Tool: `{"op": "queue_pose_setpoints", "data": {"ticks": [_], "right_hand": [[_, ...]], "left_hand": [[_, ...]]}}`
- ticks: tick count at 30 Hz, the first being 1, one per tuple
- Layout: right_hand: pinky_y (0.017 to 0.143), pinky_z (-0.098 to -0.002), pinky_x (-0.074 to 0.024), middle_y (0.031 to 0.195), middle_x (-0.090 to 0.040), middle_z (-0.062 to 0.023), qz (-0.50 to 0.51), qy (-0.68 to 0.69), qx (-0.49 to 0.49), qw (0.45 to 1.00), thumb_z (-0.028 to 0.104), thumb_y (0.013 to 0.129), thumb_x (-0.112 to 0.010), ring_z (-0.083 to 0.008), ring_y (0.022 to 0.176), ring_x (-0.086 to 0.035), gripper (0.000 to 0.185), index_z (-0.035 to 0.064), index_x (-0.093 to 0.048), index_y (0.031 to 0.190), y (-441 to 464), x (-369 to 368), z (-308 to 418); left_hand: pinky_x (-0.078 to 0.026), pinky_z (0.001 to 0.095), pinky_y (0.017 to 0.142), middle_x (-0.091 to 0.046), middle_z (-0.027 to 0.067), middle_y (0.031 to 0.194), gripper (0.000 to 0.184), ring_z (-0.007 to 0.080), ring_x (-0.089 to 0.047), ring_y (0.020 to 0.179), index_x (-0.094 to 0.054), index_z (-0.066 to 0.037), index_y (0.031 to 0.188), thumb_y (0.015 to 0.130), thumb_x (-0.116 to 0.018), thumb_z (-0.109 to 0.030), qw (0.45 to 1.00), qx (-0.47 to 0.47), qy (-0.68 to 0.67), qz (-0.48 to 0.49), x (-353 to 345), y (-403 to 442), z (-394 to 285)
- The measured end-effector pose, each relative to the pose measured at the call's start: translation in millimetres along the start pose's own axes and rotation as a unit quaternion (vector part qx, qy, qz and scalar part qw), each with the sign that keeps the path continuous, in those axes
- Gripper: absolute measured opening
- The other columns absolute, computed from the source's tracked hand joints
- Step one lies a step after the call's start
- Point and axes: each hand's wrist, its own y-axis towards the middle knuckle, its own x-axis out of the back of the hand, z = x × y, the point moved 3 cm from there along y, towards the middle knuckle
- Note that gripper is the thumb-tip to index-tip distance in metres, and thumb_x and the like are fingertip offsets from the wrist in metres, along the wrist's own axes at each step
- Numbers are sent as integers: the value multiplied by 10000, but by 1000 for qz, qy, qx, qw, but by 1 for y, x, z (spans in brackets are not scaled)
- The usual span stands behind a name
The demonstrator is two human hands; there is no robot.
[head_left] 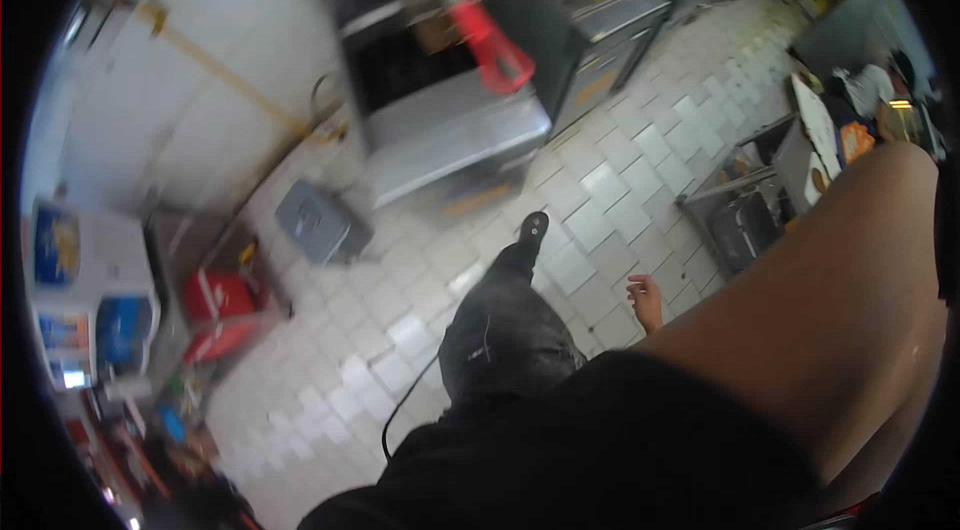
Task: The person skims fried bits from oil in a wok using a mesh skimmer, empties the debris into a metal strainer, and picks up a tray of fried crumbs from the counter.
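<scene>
My right arm (790, 300) is raised and bent across the lower right, close to the camera. The hand at its end lies outside the view. A small hand, which I take to be my left hand (645, 302), shows low over the tiled floor, just beyond the raised arm. Its fingers are a little curled and apart, with nothing visible in them. The forearm behind it is hidden, so I cannot be sure of the side. My dark trouser leg (505, 330) and dark shoe (535, 228) are beside it. A black cord (392, 420) hangs at my side.
Ahead stands a metal cabinet (460, 130) with a red-handled thing (492, 40) on it. A grey bin (322, 220) is on the tiled floor (600, 210). At left are a red box (218, 298) and a white dispenser-like unit (95, 270). A low cart (750, 200) stands right.
</scene>
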Motion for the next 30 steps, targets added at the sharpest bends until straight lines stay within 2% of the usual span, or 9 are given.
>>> {"op": "queue_pose_setpoints", "data": {"ticks": [1, 2, 6, 14, 20, 24, 27, 28, 30], "right_hand": [[725, -373, -453, 895, -589, -132, 0, -13, 45, 999, 180, 775, -546, -248, 823, -567, 277, 91, -553, 1037, 29, 8, 27], [718, -370, -454, 892, -589, -130, -5, -13, 52, 999, 176, 775, -543, -245, 817, -567, 275, 88, -553, 1035, 55, 16, 42], [691, -360, -457, 877, -588, -123, -19, 10, 39, 999, 158, 774, -532, -232, 793, -569, 266, 77, -551, 1027, 143, 53, 73], [637, -340, -463, 847, -587, -110, -84, 75, -113, 987, 122, 772, -509, -205, 745, -573, 250, 54, -547, 1010, 234, 158, 38], [597, -325, -468, 824, -586, -100, -71, 111, -205, 970, 96, 771, -492, -185, 709, -576, 239, 37, -545, 997, 361, 224, 5], [570, -315, -471, 809, -585, -94, -36, 72, -171, 982, 78, 771, -481, -172, 685, -578, 232, 26, -543, 988, 492, 312, 37], [550, -308, -473, 798, -585, -89, -40, 16, -53, 998, 65, 770, -473, -162, 667, -580, 228, 17, -542, 982, 621, 415, 109], [543, -305, -474, 794, -585, -87, -51, 21, -12, 998, 60, 770, -470, -159, 661, -580, 226, 14, -541, 980, 662, 451, 139], [535, -293, -475, 801, -588, -82, -41, 178, 82, 980, 75, 780, -470, -164, 646, -584, 238, 29, -529, 1006, 719, 535, 235]], "left_hand": [[-397, 419, 779, -532, 127, 955, 360, 304, -506, 925, -540, -56, 963, 760, -552, -352, 1000, -15, -5, 18, 7, 4, 21], [-400, 419, 776, -535, 127, 950, 360, 304, -509, 920, -543, -56, 961, 759, -552, -354, 999, -33, -16, 28, 20, 0, 47], [-410, 417, 761, -549, 129, 931, 360, 303, -523, 903, -555, -58, 951, 757, -554, -362, 990, -96, -44, 90, 76, 12, 152], [-430, 414, 730, -576, 134, 892, 364, 302, -551, 868, -579, -61, 930, 753, -558, -378, 950, -220, -70, 211, 205, 89, 349], [-446, 411, 708, -596, 137, 862, 367, 301, -571, 841, -597, -63, 915, 750, -560, -389, 923, -241, -34, 297, 262, 184, 515], [-456, 409, 693, -610, 139, 843, 371, 300, -585, 824, -609, -65, 905, 748, -562, -397, 914, -172, 8, 369, 308, 253, 653], [-464, 408, 682, -620, 140, 828, 374, 299, -596, 810, -619, -66, 898, 747, -564, -403, 908, -23, 64, 413, 340, 289, 800], [-463, 399, 699, -622, 143, 844, 389, 295, -593, 808, -635, -59, 891, 735, -576, -410, 909, 49, 91, 403, 354, 294, 862], [-449, 379, 761, -613, 157, 878, 358, 307, -575, 865, -602, -28, 952, 746, -578, -320, 934, 212, 78, 277, 390, 285, 994]]}}
